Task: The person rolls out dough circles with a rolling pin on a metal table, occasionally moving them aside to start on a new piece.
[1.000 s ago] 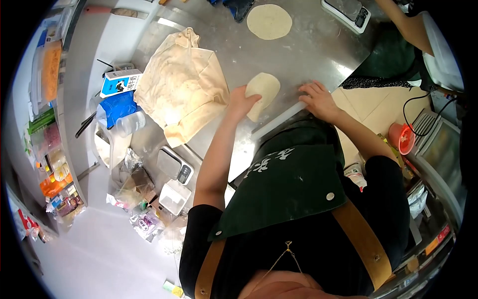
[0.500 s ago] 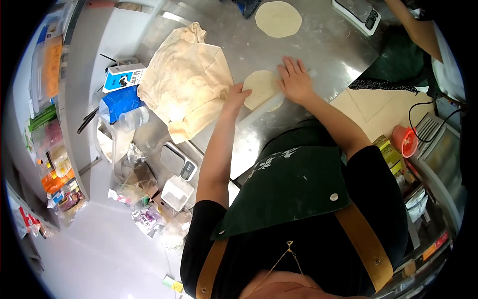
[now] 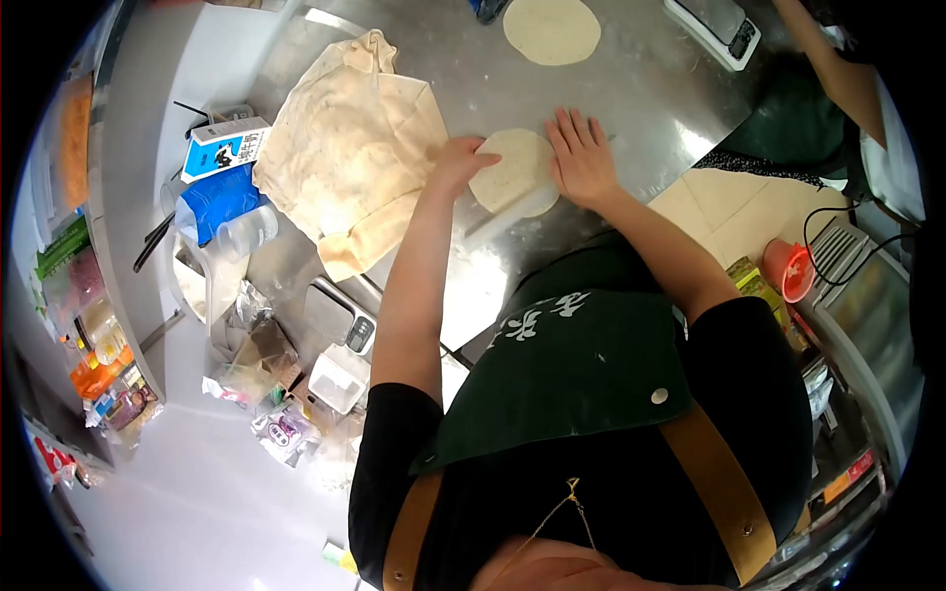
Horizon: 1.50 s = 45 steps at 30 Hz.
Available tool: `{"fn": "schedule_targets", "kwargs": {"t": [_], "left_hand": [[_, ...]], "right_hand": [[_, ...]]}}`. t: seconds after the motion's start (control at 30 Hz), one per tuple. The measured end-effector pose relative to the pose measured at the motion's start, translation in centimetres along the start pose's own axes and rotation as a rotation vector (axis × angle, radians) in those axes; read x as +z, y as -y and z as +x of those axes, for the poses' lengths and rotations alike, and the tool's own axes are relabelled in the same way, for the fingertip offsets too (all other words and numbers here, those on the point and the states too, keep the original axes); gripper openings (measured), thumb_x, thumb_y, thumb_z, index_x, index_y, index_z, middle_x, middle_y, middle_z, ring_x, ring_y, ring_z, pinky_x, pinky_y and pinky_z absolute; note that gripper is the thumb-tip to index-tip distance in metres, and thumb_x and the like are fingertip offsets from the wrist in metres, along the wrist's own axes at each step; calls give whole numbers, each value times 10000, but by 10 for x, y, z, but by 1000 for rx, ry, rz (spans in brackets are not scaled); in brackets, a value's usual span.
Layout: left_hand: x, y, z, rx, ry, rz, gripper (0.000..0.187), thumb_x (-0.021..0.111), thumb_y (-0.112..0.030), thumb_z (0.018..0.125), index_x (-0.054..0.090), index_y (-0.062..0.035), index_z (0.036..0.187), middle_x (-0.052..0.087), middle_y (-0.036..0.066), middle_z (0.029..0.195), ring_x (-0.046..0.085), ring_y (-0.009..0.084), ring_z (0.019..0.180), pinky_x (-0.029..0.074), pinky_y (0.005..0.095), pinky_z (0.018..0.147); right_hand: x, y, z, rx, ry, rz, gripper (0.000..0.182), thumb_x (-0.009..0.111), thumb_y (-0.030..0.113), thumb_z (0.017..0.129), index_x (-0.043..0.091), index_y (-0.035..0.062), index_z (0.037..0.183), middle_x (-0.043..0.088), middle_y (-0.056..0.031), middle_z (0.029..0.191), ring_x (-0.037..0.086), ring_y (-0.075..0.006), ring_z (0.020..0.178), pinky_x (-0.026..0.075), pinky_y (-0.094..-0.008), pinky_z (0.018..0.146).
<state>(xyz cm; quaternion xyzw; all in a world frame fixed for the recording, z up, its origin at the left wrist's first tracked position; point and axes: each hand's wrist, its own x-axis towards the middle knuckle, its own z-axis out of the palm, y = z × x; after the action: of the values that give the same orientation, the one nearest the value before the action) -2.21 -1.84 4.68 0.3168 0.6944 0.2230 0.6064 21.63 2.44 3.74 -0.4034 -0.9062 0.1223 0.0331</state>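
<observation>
Between my hands a flat round of dough lies on the metal table, with a pale rolling pin across its lower edge. My left hand touches the dough's left edge, thumb over it and the other fingers curled; whether it pinches the edge is unclear. At the right edge, my right hand lies flat with its fingers spread. A second dough round sits farther up the table. Left of my left hand is a crumpled cream cloth.
A scale stands at the upper right, near another person's arm. On the left are a milk carton, a blue bag, a clear cup, a second scale and a white container.
The view has shifted slightly, so most things appear farther left or higher. My right hand now rests beside the dough's right edge, and the dough shows more fully between my hands.
</observation>
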Motion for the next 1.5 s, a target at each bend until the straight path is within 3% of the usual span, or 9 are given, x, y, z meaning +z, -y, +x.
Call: {"fn": "schedule_targets", "kwargs": {"t": [0.17, 0.3, 0.4, 0.6, 0.7, 0.9, 1.0, 1.3, 1.5], "left_hand": [[1, 15, 15, 109, 19, 239, 318, 739, -171, 711, 695, 8, 970, 683, 120, 825, 631, 199, 738, 478, 318, 678], [6, 2, 8, 119, -3, 363, 309, 733, -194, 705, 698, -37, 969, 677, 174, 856, 651, 289, 786, 489, 380, 711], [29, -16, -23, 353, -324, 830, 243, 706, -182, 748, 663, 11, 889, 663, 183, 785, 644, 316, 740, 491, 392, 678], [55, -52, -86, 317, -235, 675, 227, 666, -188, 773, 663, -30, 936, 668, 185, 889, 631, 369, 857, 485, 435, 726], [48, -51, -91, 244, -243, 166, 219, 672, -161, 756, 652, -15, 918, 661, 193, 866, 627, 372, 838, 483, 427, 713], [20, 11, -34, 177, -273, 587, 292, 676, -137, 739, 651, -24, 1007, 658, 201, 870, 637, 352, 828, 485, 410, 702], [14, 14, -32, 205, -240, 558, 294, 666, -122, 740, 645, -28, 1018, 653, 186, 835, 630, 329, 777, 478, 403, 686], [4, 24, -14, 211, -147, 148, 272, 637, -73, 780, 650, 23, 1034, 635, 86, 777, 553, 147, 685, 444, 297, 628], [4, 22, -6, 188, -125, 6, 253, 639, -75, 786, 660, 34, 1014, 640, 62, 773, 551, 128, 692, 444, 287, 627]], "right_hand": [[7, 9, 74, -58, -172, -10, 596, 462, 352, 926, 339, 9, 1398, 290, -192, 1488, 266, -340, 1381, 183, -494, 1129], [8, -5, 24, -110, -149, 96, 599, 538, 340, 884, 391, 8, 1360, 326, -189, 1464, 301, -339, 1359, 231, -484, 1113], [-7, -22, -35, -252, -134, 199, 586, 686, 267, 766, 494, 31, 1266, 384, -174, 1422, 344, -321, 1333, 281, -477, 1093], [-23, -66, -75, -365, 6, 215, 406, 765, 173, 632, 599, 114, 999, 521, -101, 1195, 458, -289, 1192, 318, -466, 1067], [-56, -68, -77, -338, -30, 191, 374, 766, 169, 610, 599, 120, 941, 534, -77, 1112, 484, -277, 1127, 329, -455, 1058], [-47, -61, -40, -403, 22, 137, 354, 753, 185, 639, 591, 103, 943, 531, -80, 1107, 488, -283, 1116, 333, -455, 1056], [-47, -47, -16, -446, 7, 147, 342, 746, 229, 679, 594, 80, 947, 538, -90, 1096, 489, -289, 1102, 320, -456, 1061], [-4, -14, -21, -128, -270, 73, 437, 558, 277, 852, 530, 23, 1206, 433, -181, 1383, 398, -328, 1290, 285, -516, 1070], [-5, -3, 40, -9, -108, -29, 526, 482, 302, 888, 439, 30, 1336, 347, -161, 1463, 313, -325, 1353, 242, -514, 1100]]}}
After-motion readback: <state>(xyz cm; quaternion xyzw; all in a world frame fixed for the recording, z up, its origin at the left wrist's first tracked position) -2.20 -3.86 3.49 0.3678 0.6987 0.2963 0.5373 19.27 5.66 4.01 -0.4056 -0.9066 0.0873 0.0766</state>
